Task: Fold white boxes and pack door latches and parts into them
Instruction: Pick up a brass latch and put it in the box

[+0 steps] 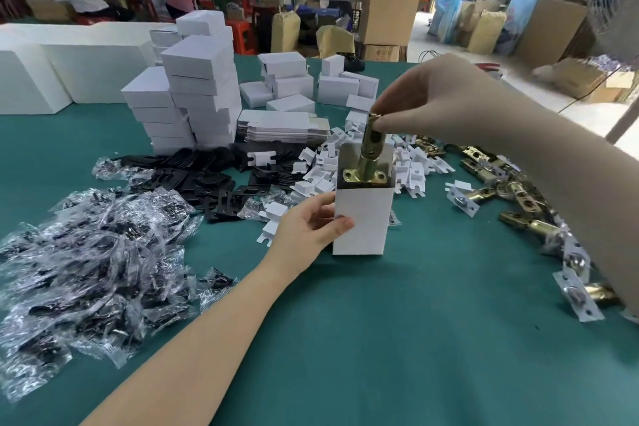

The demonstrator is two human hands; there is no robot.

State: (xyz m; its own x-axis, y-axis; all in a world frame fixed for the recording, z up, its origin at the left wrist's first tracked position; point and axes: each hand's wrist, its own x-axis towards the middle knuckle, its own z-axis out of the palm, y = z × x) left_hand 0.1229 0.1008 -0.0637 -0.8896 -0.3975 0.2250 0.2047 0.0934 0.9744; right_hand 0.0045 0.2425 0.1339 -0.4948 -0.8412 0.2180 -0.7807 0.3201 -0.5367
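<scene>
A white box [363,218] stands upright on the green table [397,339], its top open. My left hand [307,225] grips its left side, thumb on the front face. A brass door latch [370,156] sticks up out of the opening, its faceplate level with the rim. My right hand [425,100] pinches the latch's top end from above.
Bags of screws [86,259] lie at the left, black plates [214,176] and white card inserts [325,166] behind the box. More brass latches [511,197] are heaped at the right. Stacks of folded boxes [197,93] and flat box blanks [283,128] stand further back. People work at far tables.
</scene>
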